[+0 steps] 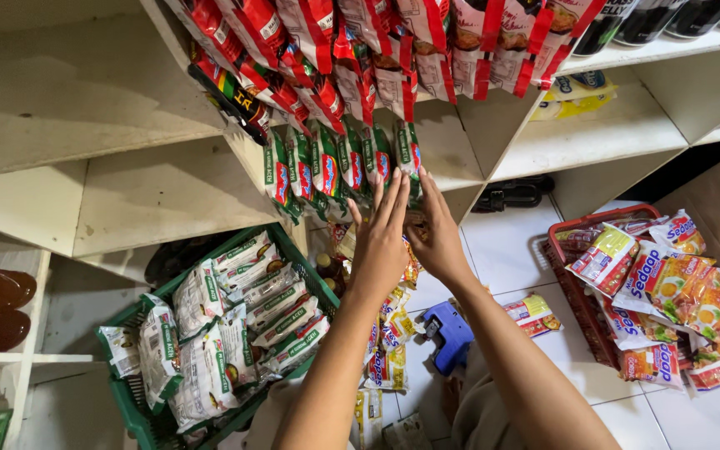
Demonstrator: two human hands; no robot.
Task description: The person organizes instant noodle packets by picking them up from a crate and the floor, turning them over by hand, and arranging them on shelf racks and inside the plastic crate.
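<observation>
Left hand (379, 242) and right hand (437, 237): fingers flat and spread, holding nothing, pressed against green noodle packets (339, 162) at shelf (460, 171) front edge. Green crate (139, 400) below left.

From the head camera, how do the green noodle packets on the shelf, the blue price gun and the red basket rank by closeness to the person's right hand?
1. Green noodle packets: at the right hand's fingertips.
2. Blue price gun: on the floor below.
3. Red basket: far right.

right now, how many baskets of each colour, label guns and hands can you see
green basket: 1
red basket: 1
blue label gun: 1
hands: 2 (left hand, right hand)
total: 5
</observation>
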